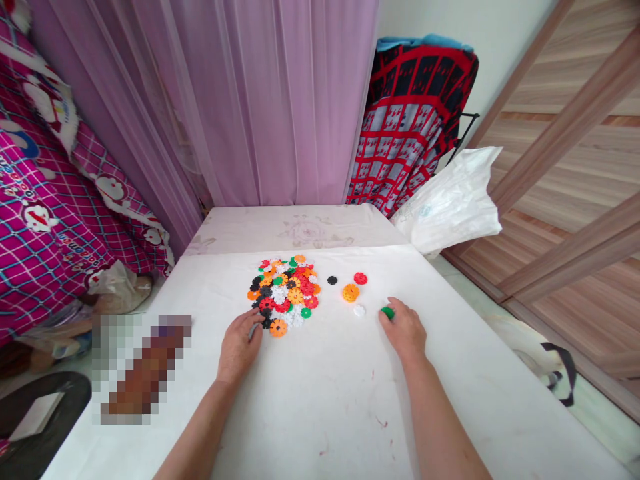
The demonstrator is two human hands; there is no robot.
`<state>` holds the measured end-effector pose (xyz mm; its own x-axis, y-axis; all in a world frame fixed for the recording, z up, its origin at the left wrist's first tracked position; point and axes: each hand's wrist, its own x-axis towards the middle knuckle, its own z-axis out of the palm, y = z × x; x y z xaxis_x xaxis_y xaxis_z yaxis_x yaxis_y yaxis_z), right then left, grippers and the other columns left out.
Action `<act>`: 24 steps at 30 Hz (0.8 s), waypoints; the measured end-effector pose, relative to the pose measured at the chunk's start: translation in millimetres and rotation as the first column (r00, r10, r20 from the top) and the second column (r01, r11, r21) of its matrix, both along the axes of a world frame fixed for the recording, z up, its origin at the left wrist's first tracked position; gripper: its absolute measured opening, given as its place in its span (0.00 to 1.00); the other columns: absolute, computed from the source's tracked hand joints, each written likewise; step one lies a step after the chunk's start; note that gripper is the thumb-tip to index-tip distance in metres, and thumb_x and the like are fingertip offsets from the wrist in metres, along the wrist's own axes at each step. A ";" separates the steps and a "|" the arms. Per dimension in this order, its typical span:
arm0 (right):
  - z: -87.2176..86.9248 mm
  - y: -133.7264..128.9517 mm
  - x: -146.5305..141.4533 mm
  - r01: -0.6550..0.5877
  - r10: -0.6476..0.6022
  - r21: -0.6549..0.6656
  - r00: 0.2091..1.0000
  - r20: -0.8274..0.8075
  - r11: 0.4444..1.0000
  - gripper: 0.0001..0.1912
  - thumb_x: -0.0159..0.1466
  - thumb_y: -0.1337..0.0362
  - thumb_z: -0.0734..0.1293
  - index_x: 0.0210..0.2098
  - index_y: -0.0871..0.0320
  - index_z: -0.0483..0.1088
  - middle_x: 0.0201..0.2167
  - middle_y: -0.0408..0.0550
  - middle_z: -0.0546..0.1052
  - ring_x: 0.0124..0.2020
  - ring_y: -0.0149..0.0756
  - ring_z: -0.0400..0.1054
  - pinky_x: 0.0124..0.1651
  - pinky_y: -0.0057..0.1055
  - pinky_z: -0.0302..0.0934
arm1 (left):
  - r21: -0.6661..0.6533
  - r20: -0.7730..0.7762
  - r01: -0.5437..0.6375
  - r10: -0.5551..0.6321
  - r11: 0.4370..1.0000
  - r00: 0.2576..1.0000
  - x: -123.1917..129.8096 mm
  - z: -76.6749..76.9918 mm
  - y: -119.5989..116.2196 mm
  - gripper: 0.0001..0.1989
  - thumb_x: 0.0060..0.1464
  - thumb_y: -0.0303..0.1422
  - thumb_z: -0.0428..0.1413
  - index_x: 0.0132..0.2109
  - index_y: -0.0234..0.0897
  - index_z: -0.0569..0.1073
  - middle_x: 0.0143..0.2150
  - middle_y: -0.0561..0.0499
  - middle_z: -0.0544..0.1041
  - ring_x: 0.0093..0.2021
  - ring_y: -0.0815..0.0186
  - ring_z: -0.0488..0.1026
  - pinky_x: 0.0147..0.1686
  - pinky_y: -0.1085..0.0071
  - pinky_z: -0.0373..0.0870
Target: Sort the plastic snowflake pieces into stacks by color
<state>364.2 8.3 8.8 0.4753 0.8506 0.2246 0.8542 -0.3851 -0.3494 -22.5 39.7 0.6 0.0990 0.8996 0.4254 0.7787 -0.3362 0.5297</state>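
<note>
Green disc (387, 312) pinched in right hand (409, 331); white bag (447, 197) (contents hidden) nearby.

This is a room in a home. You can tell from the long purple curtain (290, 100), the bright pink blanket (75, 200) with cartoon pictures on it, and the big wooden doors (575, 167) on the right. There is also a red and black checked cloth (400, 123) hanging up, and a cloth with pale flowers (240, 227) on the far end of the bench (310, 400).
</note>
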 end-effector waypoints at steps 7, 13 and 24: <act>0.8 -1.5 -1.0 0.008 -0.008 -0.010 1.000 0.006 1.000 0.22 0.60 0.57 0.61 0.53 0.55 0.69 0.45 0.48 0.77 0.47 0.45 0.66 0.48 0.37 0.61 | -0.017 -0.006 0.008 -0.008 1.000 1.000 0.1 2.3 -0.9 0.13 0.56 0.35 0.49 0.41 0.42 0.78 0.51 0.46 0.79 0.50 0.57 0.76 0.52 0.58 0.72; -0.2 -1.7 1.6 0.003 -0.001 -0.029 0.999 0.043 1.000 0.21 0.62 0.59 0.60 0.53 0.55 0.69 0.44 0.50 0.77 0.46 0.44 0.67 0.45 0.36 0.61 | -0.010 -0.001 0.005 -0.005 1.000 1.000 -0.1 0.9 -0.4 0.13 0.56 0.35 0.49 0.41 0.42 0.78 0.50 0.47 0.79 0.49 0.58 0.76 0.53 0.59 0.72; -15.8 13.7 12.3 -0.044 0.047 0.057 0.998 -0.045 0.997 0.22 0.58 0.59 0.63 0.51 0.56 0.69 0.38 0.47 0.79 0.37 0.39 0.69 0.41 0.33 0.61 | -0.010 -0.009 0.014 -0.014 1.000 1.000 0.2 2.6 -0.5 0.13 0.56 0.35 0.49 0.41 0.41 0.78 0.50 0.47 0.79 0.49 0.58 0.76 0.53 0.59 0.72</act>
